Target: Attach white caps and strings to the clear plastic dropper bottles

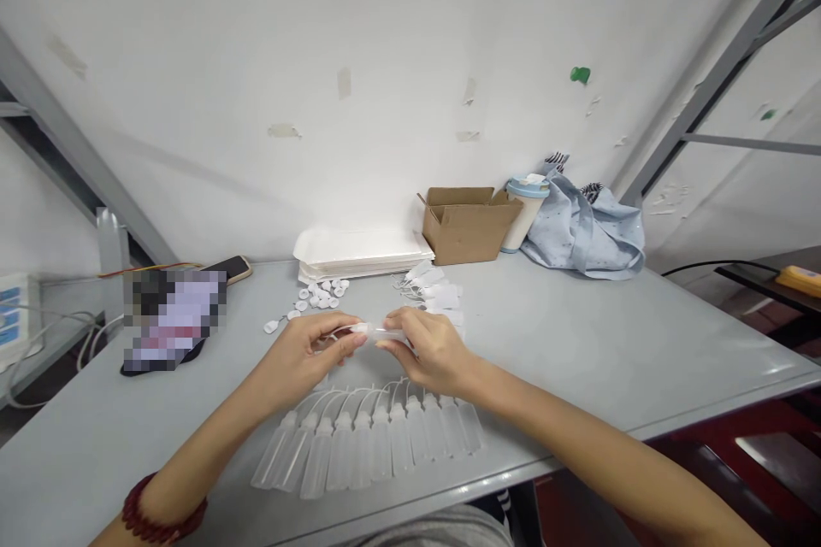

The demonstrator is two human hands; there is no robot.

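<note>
A small translucent plastic bottle (380, 334) with a white neck lies level between my two hands above the table. My left hand (306, 352) pinches its white neck end between thumb and fingers. Wrapped round the other end of its body is my right hand (434, 347). Below them, a row of similar translucent bottles (365, 449) with thin white tubes at their tops lies side by side near the table's front edge. Several small white caps (324, 295) sit in a loose pile behind my left hand. Beyond my right hand lie more white pieces with thin strands (440, 295).
A stack of white flat boxes or trays (363, 256) rests against the wall beside an open cardboard box (463, 231). Further right stand a lidded cup (524, 218) and a light blue cloth bag (577, 231). A phone (231, 270) and a blurred-out item (176, 320) lie at left.
</note>
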